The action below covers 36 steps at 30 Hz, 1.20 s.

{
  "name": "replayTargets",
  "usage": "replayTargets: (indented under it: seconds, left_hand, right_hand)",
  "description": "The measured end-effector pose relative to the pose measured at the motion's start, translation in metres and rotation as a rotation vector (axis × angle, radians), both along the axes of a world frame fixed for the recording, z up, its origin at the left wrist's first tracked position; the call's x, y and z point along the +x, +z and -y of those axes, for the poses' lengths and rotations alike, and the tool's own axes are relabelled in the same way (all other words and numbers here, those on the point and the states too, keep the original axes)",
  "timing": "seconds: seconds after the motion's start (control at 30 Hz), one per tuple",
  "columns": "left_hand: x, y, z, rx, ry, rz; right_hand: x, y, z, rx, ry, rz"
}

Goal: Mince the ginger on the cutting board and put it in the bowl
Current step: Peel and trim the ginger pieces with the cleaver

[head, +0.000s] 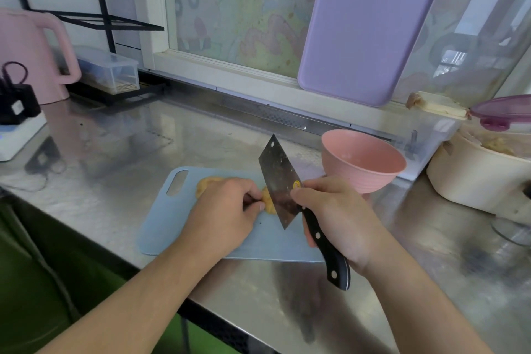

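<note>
**Steel surface, blue board, cleaver over the ginger**

Brushed steel surface [184, 135] under a window ledge, with a blue cutting board [161, 227] near the front edge.

Right hand [342, 215] clenched round the black handle of the cleaver [280, 181], forefinger and thumb up against the heel of the blade. Blade tilted, tip pointing away and slightly left, cutting edge facing the left hand and resting on or just above the board — contact not clear. Immediately left of the blade: the ginger [268, 200], a pale yellow lump whose cut end shows between blade and fingers. Long axis running left to right across the board, roughly square to the blade; a second bit of yellow peeks out near the board's handle slot, past the knuckles.

Left hand [227, 204] curled over the ginger, grasping it from above, fingertips tucked just beside the steel. Nearer hand to the ginger: the left, already on it; the grip on the knife lies to its right.

Further right and behind, a pink bowl [363, 161] just off the board's far right corner, apparently empty. Mincing barely begun, by the look of it — ginger largely whole. Next cut likely down through the exposed end, with very little margin to the fingertips.
</note>
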State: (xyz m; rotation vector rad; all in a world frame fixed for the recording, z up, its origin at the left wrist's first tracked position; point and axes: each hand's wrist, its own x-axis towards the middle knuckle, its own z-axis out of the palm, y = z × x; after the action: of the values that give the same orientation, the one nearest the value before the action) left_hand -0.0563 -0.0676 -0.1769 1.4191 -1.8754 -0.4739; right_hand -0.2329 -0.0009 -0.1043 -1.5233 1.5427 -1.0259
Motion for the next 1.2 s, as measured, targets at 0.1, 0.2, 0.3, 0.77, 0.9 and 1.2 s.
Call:
replayTargets:
  seconds: [0.1,0.2,0.3,0.77,0.9,1.2]
  left_hand:
    - [0.001,-0.001,0.001,-0.013,-0.006,-0.006]
    - [0.001,-0.002,0.001,-0.026,0.000,0.008]
    - [0.001,-0.002,0.002,-0.038,0.001,0.010]
    - [0.001,-0.002,0.002,-0.077,-0.001,0.002]
    - [0.001,-0.001,0.000,-0.077,-0.011,0.002]
    - [0.003,0.002,-0.003,-0.085,-0.014,0.027]
  right_hand:
    - [0.001,0.000,0.000,0.002,0.006,-0.024]
    - [0.003,-0.001,0.000,0.006,0.003,-0.026]
    - [0.006,-0.001,0.001,0.008,-0.005,-0.047]
    - [0.021,-0.011,0.003,-0.005,0.000,-0.265]
    - [0.021,-0.014,0.005,-0.001,-0.005,-0.275]
    - [0.011,-0.005,0.003,0.048,0.010,-0.030]
